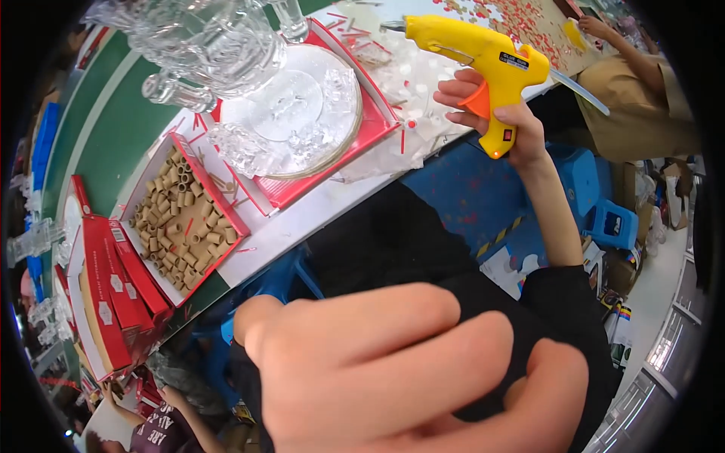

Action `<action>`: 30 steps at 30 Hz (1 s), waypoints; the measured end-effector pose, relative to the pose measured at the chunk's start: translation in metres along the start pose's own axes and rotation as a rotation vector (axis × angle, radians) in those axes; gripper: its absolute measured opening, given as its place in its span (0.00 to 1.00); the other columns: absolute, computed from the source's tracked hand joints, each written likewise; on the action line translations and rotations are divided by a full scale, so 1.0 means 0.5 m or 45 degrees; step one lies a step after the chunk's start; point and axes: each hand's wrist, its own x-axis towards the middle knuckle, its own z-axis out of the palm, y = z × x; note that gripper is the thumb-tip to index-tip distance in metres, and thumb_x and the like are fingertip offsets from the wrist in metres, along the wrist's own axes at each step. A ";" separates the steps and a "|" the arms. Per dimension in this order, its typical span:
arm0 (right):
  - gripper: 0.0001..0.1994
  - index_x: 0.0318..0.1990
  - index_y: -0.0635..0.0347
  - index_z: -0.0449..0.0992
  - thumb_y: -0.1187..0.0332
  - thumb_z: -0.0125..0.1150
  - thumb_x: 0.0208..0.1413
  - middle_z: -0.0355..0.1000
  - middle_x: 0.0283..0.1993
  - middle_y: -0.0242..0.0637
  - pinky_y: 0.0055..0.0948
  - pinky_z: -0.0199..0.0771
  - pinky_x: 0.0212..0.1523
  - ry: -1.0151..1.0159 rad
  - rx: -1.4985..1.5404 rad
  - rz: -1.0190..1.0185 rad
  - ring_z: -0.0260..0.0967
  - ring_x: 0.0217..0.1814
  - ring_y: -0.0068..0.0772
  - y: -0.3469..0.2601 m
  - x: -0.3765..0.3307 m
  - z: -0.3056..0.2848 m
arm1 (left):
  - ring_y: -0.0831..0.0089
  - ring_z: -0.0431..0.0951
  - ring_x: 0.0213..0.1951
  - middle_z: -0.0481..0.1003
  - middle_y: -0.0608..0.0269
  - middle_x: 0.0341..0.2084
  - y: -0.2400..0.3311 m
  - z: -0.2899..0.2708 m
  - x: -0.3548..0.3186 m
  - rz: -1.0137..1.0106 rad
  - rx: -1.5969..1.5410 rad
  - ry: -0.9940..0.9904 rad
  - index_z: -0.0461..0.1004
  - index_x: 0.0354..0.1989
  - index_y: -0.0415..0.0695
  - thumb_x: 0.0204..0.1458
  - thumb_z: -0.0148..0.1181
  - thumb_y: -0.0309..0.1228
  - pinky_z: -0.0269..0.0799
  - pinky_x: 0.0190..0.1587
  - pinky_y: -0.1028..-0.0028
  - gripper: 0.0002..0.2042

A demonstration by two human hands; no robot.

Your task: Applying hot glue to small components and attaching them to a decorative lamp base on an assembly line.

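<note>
Green-and-white worktop (pixel 302 215) in a cluttered workroom, with the red tray (pixel 374 132) as landmark. To the right of the tray, near the worktop's close edge, a yellow glue gun (pixel 483 57) is held up by the right hand (pixel 527 136); its height over the surface cannot be judged. That hand grasps the handle, thumb against the grip, fingers beside the orange trigger (pixel 476 100). The gun's long axis runs obliquely: the nozzle (pixel 394 26) lies on the side nearer the tray, pointing past its far right corner, while the translucent glue stick (pixel 581 92) projects from the rear, away from the tray. Below the tray in the view, close to the lens and well apart from the gun, the left hand (pixel 332 377) has its fingers bent; whether it encloses anything cannot be told. Within the tray rests a round disc (pixel 283 113) bearing clear pieces. Left of the tray stands an open box of short brown tubes (pixel 162 253), and beyond the tray's upper right lie scattered red and tan bits (pixel 521 23)
</note>
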 end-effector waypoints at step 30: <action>0.03 0.33 0.61 0.67 0.76 0.51 0.50 0.65 0.29 0.36 0.33 0.72 0.37 -0.520 0.158 0.085 0.66 0.32 0.31 0.063 -0.099 0.136 | 0.72 0.76 0.43 0.73 0.53 0.43 -0.268 -0.002 -0.246 -0.770 -0.829 0.573 0.72 0.46 0.34 0.53 0.61 0.23 0.73 0.45 0.76 0.13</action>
